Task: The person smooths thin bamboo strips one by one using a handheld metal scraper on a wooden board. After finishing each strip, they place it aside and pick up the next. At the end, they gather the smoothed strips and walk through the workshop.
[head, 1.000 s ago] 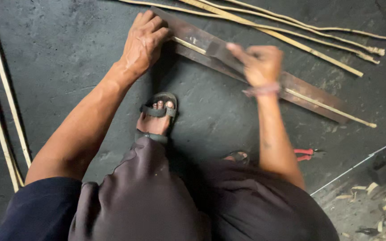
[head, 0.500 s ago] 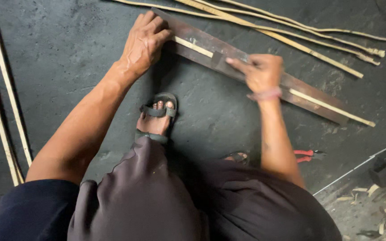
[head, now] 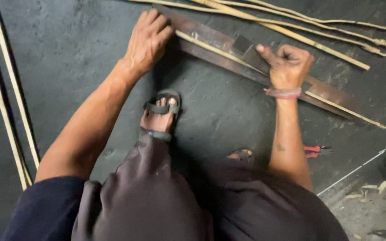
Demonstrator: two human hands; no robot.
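Scraping step in hand: right hand [head: 289,66] fisted on dark blade [head: 251,52] over bamboo strip [head: 220,50]; left hand [head: 147,41], fingers flat, pins board [head: 331,94] at 10 o'clock. Next stroke likely needs steady pressure.

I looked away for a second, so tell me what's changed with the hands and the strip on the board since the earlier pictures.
The right hand has closed into a fist around a dark flat tool pressed on the bamboo strip; earlier its fingers were looser, with the forefinger pointing along the strip. The left hand stays flat on the end of the long board. The sandalled foot, loose strips and red pliers have not moved.
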